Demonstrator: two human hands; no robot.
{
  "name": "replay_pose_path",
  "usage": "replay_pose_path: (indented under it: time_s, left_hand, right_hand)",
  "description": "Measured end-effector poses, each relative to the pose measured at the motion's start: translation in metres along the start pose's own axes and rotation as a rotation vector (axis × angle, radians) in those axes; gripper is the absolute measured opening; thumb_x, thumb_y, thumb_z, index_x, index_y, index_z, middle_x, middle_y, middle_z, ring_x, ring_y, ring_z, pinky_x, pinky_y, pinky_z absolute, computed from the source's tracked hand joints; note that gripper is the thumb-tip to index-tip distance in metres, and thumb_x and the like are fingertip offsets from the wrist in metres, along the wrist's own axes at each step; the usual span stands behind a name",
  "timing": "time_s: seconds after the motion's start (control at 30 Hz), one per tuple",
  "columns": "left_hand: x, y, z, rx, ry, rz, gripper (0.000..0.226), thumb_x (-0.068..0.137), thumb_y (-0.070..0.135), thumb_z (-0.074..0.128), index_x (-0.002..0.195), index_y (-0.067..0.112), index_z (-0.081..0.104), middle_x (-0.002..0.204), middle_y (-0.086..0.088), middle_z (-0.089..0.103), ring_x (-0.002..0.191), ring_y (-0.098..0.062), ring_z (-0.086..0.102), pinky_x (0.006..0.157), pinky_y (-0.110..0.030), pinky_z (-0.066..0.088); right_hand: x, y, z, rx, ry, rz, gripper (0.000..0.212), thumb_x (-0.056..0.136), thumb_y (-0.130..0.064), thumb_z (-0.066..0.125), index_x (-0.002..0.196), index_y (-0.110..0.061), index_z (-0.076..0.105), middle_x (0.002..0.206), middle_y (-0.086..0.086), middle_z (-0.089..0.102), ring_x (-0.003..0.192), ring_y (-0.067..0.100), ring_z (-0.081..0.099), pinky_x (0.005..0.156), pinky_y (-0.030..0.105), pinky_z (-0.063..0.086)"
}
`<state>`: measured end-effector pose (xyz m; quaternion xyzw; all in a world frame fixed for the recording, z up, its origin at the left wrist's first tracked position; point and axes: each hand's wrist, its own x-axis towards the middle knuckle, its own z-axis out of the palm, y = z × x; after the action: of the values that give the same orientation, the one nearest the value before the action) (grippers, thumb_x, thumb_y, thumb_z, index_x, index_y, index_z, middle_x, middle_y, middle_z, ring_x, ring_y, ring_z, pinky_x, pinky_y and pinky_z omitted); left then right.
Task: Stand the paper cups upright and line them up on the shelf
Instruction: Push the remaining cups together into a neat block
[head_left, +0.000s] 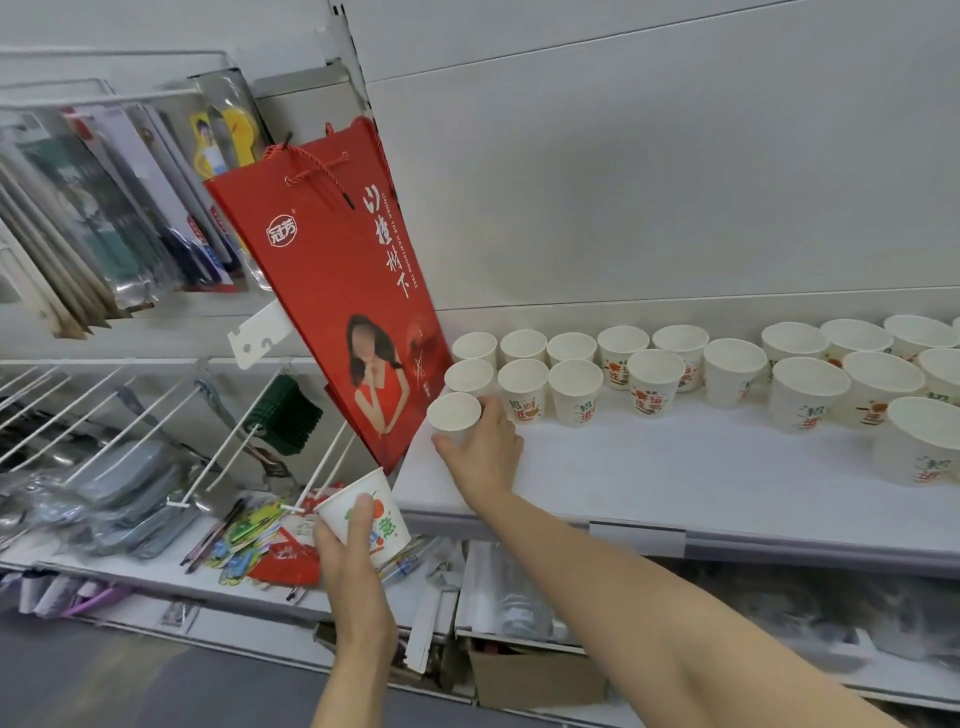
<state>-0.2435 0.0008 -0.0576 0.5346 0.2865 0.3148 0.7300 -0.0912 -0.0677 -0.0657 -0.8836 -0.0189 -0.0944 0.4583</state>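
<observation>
Several white paper cups with red and green print stand upright in rows on the white shelf (675, 483). My right hand (485, 452) grips one upright cup (453, 413) at the shelf's left end, in front of two short rows of cups (522, 382). My left hand (348, 556) holds another printed cup (374, 512) upright in the air, below and left of the shelf's front corner. More cups (808, 392) stand less evenly toward the right, with a large one (922, 441) at the right edge.
A red paper gift bag (332, 291) hangs just left of the shelf, close to the cup in my right hand. Wire hooks with packaged goods (104, 218) fill the left side. A lower shelf (208, 577) holds pens and small packets. A cardboard box (535, 675) sits below.
</observation>
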Motion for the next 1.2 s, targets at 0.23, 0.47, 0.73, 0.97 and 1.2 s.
replay_pose_path:
  time_s: [0.23, 0.47, 0.73, 0.97, 1.2]
  left_hand:
    - [-0.022, -0.009, 0.047, 0.082, -0.109, 0.04, 0.052, 0.089, 0.023, 0.069, 0.134, 0.022, 0.043, 0.119, -0.004, 0.062, 0.103, -0.019, 0.062, 0.075, -0.029, 0.049]
    - [-0.093, -0.032, 0.144, 0.098, -0.388, 0.009, 0.058, 0.083, 0.022, 0.074, 0.131, 0.033, 0.044, 0.121, 0.004, 0.059, 0.102, -0.01, 0.063, 0.073, -0.021, 0.054]
    - [-0.181, -0.062, 0.238, 0.304, -0.7, 0.075, 0.067, 0.072, 0.025, 0.085, 0.123, 0.044, 0.046, 0.12, 0.018, 0.057, 0.106, -0.013, 0.06, 0.086, -0.037, 0.057]
    - [-0.221, -0.082, 0.294, 0.535, -0.902, 0.281, 0.071, 0.067, 0.026, 0.086, 0.125, 0.034, 0.046, 0.124, 0.02, 0.054, 0.113, -0.004, 0.052, 0.093, -0.028, 0.049]
    - [-0.221, -0.099, 0.317, 0.725, -0.924, 0.371, 0.085, 0.068, 0.029, 0.084, 0.141, 0.026, 0.039, 0.139, 0.008, 0.045, 0.126, -0.011, 0.044, 0.103, -0.031, 0.042]
  right_hand:
    - [-0.018, 0.029, -0.064, 0.291, -0.034, -0.051, 0.067, 0.067, -0.031, 0.076, 0.122, -0.015, 0.04, 0.121, 0.0, 0.044, 0.109, 0.011, 0.042, 0.084, 0.022, 0.039]
    - [-0.03, 0.112, -0.209, 0.12, 0.111, -0.118, 0.073, 0.076, -0.05, 0.071, 0.136, -0.029, 0.036, 0.134, -0.009, 0.042, 0.118, 0.007, 0.043, 0.09, 0.025, 0.042]
    - [-0.051, 0.198, -0.34, -0.135, 0.329, -0.116, 0.07, 0.074, -0.05, 0.073, 0.129, -0.022, 0.04, 0.129, -0.002, 0.046, 0.113, 0.018, 0.049, 0.078, 0.04, 0.051]
    - [-0.056, 0.251, -0.39, -0.324, 0.372, -0.049, 0.071, 0.072, -0.051, 0.073, 0.126, -0.017, 0.041, 0.124, 0.002, 0.046, 0.106, 0.023, 0.054, 0.067, 0.038, 0.052]
    - [-0.047, 0.263, -0.408, -0.343, 0.295, 0.017, 0.079, 0.071, -0.055, 0.073, 0.13, -0.016, 0.038, 0.129, 0.004, 0.044, 0.113, 0.024, 0.052, 0.077, 0.039, 0.051]
